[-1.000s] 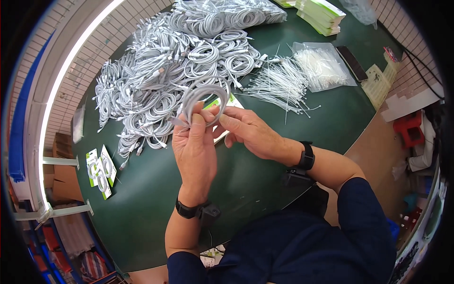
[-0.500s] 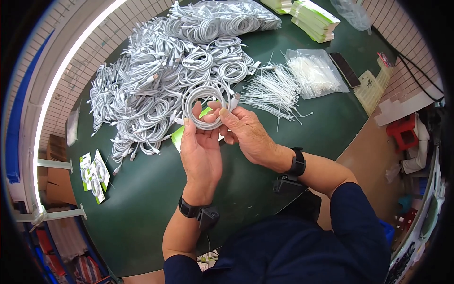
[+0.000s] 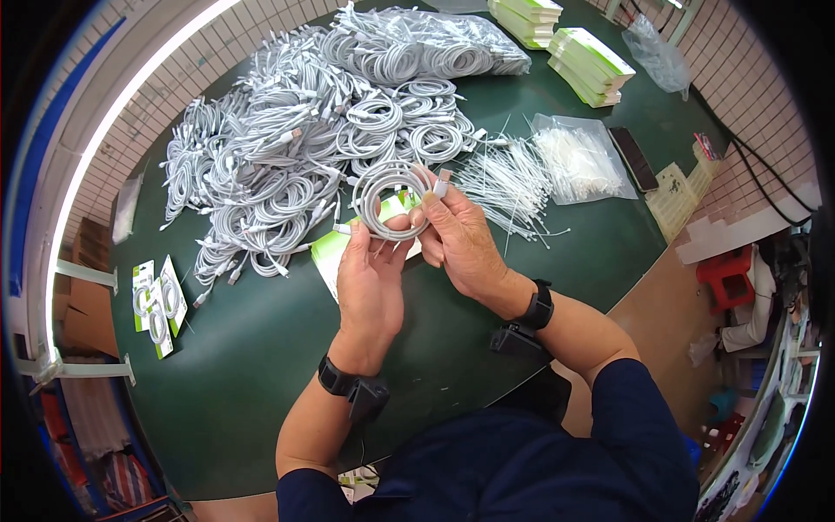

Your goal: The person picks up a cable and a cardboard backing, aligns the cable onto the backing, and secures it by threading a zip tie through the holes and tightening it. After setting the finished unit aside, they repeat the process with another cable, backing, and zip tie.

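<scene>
Between my two hands is a coiled white-grey USB cable, held up above the table. My left hand grips the coil's lower left side, close to one small plug. With thumb and fingers, my right hand pinches the right side of the coil, where the larger USB plug sticks up. Under the coil lies a green and white card, partly hidden by my hands. Just beyond, a big heap of coiled cables covers the table. Loose white cable ties lie to the right of the coil.
A clear bag of cable ties lies beside a dark phone. Stacks of green and white cards stand at the far right. Several carded cables lie at the left on the green table. A bagged batch of cables rests behind the heap.
The view has shifted slightly. Both hands still hold the coil, which has tilted a little, and its small left plug now shows beside my left thumb.
</scene>
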Motion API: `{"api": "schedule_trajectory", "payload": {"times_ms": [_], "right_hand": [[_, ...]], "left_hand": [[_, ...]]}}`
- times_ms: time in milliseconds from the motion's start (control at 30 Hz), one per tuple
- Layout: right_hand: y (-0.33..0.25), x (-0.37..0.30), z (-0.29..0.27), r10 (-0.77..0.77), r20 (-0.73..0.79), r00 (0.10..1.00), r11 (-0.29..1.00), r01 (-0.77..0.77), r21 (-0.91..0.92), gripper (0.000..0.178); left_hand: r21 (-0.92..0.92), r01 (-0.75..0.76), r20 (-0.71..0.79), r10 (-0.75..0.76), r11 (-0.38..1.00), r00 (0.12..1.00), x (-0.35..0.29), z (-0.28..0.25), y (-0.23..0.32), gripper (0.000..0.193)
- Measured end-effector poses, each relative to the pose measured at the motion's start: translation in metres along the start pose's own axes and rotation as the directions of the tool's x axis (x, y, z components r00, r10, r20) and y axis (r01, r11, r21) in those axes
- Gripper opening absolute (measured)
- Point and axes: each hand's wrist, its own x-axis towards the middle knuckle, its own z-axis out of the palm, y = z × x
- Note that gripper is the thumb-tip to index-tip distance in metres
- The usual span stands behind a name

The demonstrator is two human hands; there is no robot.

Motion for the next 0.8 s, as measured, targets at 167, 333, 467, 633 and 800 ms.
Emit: {"api": "schedule_trajectory", "payload": {"times_ms": [167, 333, 467, 633, 800], "right_hand": [[-0.002, 0.0, -0.003, 0.03, 0.043, 0.999, 0.994, -0.025, -0.11, 0.046], [0.005, 0.005, -0.009, 0.284, 0.208, 0.936, 0.958, -0.27, -0.093, 0.044], [0.011, 0.005, -0.003, 0.384, 0.262, 0.885, 0.918, -0.396, -0.009, 0.042], [0.007, 0.006, 0.0, 0.37, 0.284, 0.885, 0.922, -0.311, -0.232, 0.04], [0.026, 0.012, -0.008, 0.472, 0.428, 0.77, 0.786, -0.588, 0.192, 0.044]], "left_hand": [[-0.095, -0.016, -0.012, 0.015, 0.995, 1.0, 0.001, -0.014, 0.011, 0.049], [-0.117, 0.049, 0.095, -0.038, 0.992, 0.995, -0.003, -0.036, 0.022, 0.049], [-0.109, 0.073, 0.039, -0.069, 0.991, 0.997, -0.005, -0.044, 0.031, 0.047], [0.024, 0.127, 0.068, -0.128, 0.992, 0.989, 0.005, -0.045, 0.029, 0.041], [-0.154, 0.117, 0.037, -0.112, 0.981, 0.993, 0.009, -0.072, 0.04, 0.016]]}}
